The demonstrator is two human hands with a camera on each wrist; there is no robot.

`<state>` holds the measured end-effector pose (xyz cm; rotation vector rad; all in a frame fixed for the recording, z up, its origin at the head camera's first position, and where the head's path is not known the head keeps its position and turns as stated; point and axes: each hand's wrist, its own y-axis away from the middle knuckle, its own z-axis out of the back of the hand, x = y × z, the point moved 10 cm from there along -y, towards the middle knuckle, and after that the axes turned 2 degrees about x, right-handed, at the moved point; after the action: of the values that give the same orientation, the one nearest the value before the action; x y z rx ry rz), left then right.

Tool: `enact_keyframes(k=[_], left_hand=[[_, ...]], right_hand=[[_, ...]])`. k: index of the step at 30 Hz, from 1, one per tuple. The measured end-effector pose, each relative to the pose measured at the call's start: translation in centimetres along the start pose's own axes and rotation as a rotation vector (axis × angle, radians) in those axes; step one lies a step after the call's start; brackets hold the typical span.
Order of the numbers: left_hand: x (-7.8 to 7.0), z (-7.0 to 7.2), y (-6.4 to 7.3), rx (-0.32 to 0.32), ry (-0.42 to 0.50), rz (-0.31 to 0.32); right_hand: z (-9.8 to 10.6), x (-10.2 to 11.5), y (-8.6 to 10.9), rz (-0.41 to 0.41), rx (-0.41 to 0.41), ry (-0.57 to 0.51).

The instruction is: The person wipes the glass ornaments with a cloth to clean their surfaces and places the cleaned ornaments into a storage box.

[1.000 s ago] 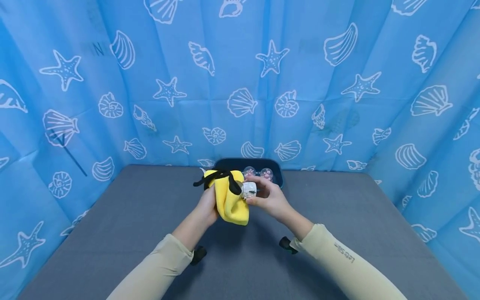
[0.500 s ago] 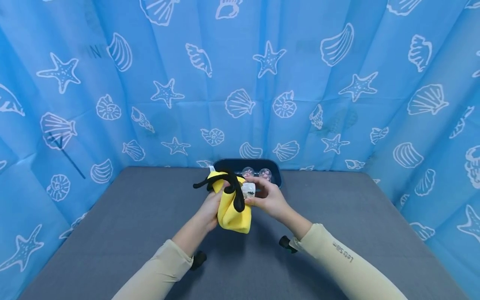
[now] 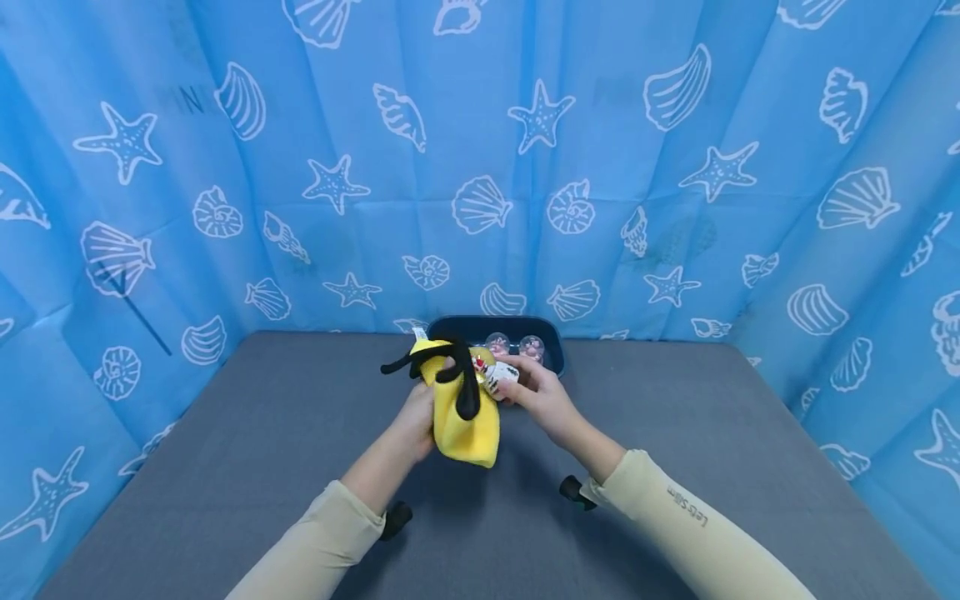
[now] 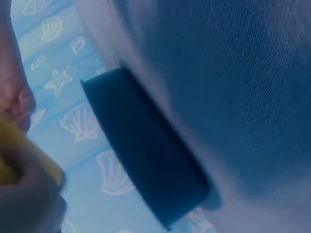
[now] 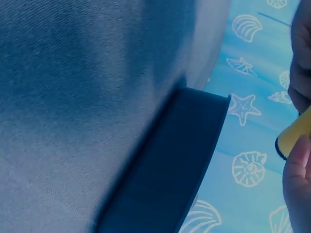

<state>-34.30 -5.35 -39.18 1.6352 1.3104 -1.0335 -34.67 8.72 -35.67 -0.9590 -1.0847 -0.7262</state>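
Note:
In the head view, my left hand grips a yellow cloth pouch with loose black cords. My right hand pinches a small snow globe by its white base with dark marks. The globe's domed end, with something red inside, points left against the pouch's upper right side. Whether the dome is inside the pouch's mouth, I cannot tell. The yellow cloth shows at the edge of the left wrist view and of the right wrist view; the globe is not visible in either.
Behind the hands stands a dark blue tray on the grey table. Two clear domes with pink contents sit in it. A blue seashell-print curtain surrounds the table's back and sides.
The globe has tilted in my right fingers, and its red contents now show. The pouch has shifted slightly down, and its black cords have swung across its front. Both arms stay nearly in place.

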Motion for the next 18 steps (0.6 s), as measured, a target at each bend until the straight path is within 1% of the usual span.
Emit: enact_keyframes(k=[1,3,5,8,12,14,18], left_hand=[[-0.2,-0.2,0.0,0.0,-0.018,-0.02],[-0.5,-0.8,0.1,0.016,-0.084,-0.056],[-0.7,-1.5,0.2,0.052,-0.134,-0.074],[-0.9,-2.1,0.5,0.109,-0.216,-0.075],[-0.7,-2.2,0.6,0.159,-0.287,-0.053],[-0.6,-2.0,0.6,0.156,-0.291,-0.049],[-0.6,-1.5,0.4,0.096,-0.26,-0.083]], right_hand=[[0.1,0.0,0.0,0.005,-0.004,0.0],[0.3,0.2,0.0,0.029,0.004,-0.012],[0.3,0.4,-0.1,0.049,0.024,-0.043],[-0.1,0.6,-0.1,0.073,0.1,-0.077],[-1.1,0.5,0.0,0.061,0.212,-0.103],[-1.7,0.3,0.1,0.034,0.254,-0.12],[-2.5,-0.2,0.1,-0.029,0.284,-0.124]])
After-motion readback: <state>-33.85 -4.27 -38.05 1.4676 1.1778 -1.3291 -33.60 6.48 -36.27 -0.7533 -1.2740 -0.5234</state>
